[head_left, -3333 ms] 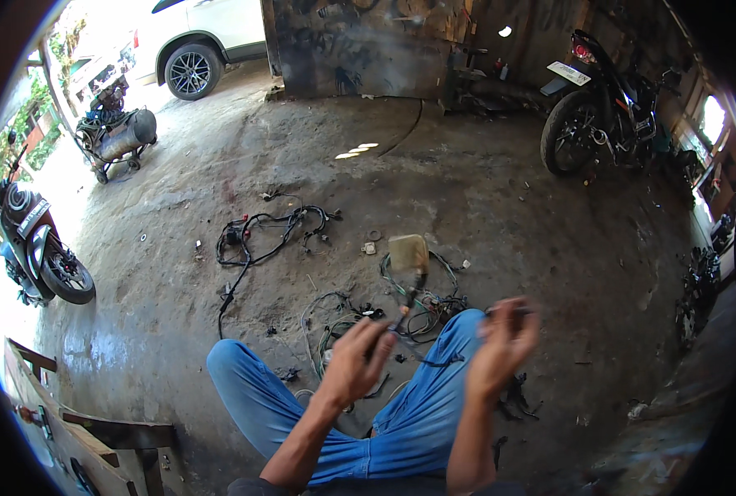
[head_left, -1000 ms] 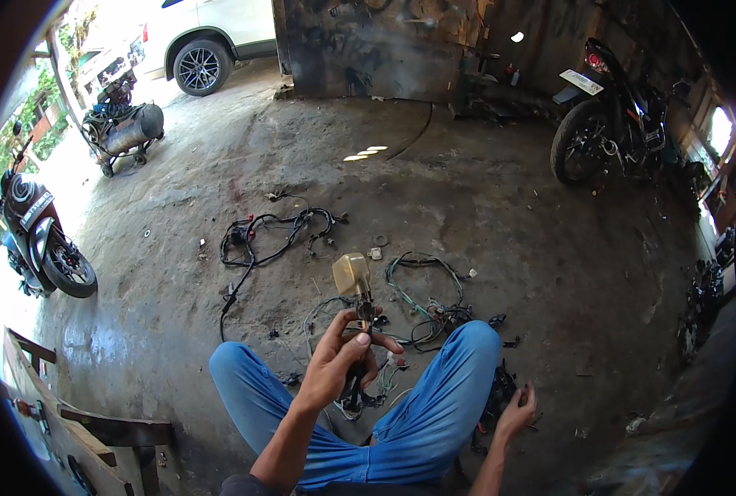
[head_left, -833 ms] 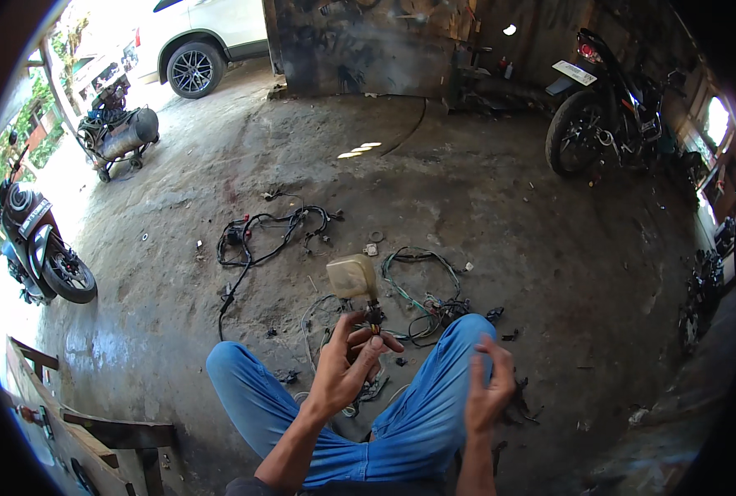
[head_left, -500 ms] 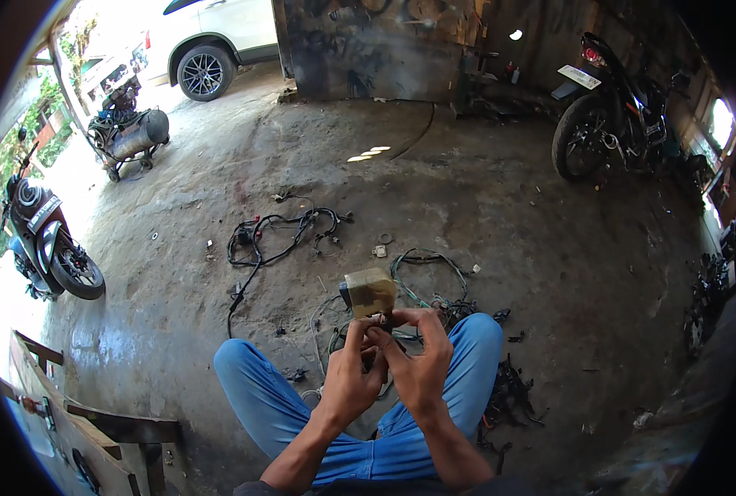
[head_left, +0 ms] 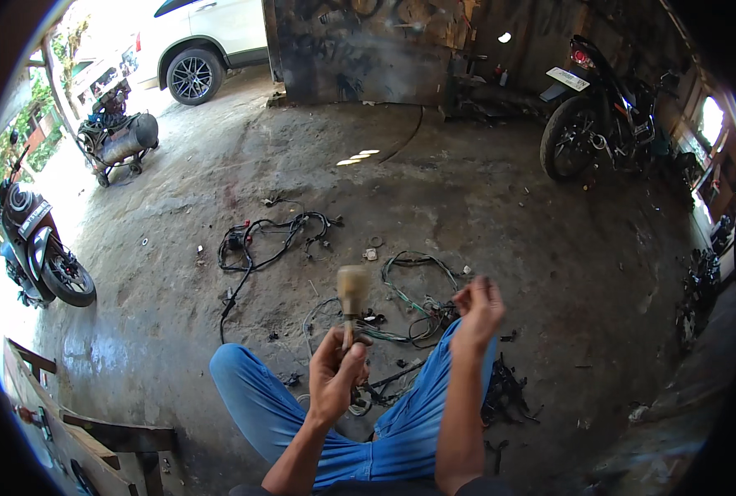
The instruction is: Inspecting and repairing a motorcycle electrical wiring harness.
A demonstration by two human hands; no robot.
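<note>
My left hand point(head_left: 332, 380) is closed on the dark stem and wires below a yellowish, translucent boxy part point(head_left: 352, 284), which it holds upright between my knees; the part is blurred. My right hand point(head_left: 479, 318) is raised to its right, fingers curled together, and I cannot make out anything in them. Beyond my knees lie a black wiring harness point(head_left: 252, 264) at left and a loose loop of green and grey wires point(head_left: 389, 276) with connectors. Dark wiring pieces point(head_left: 508, 393) lie beside my right knee.
A scooter point(head_left: 45, 256) and a wheeled compressor point(head_left: 132, 140) stand left, a white car point(head_left: 236, 29) behind. A black motorcycle point(head_left: 587, 124) stands back right by a metal wall point(head_left: 360, 58). A wooden frame point(head_left: 116, 434) is near my lower left, dark machinery point(head_left: 699, 281) at far right.
Half a second ago both hands were together on the yellowish part; my right hand has since moved up and right away from it, while my left keeps hold and the part has turned.
</note>
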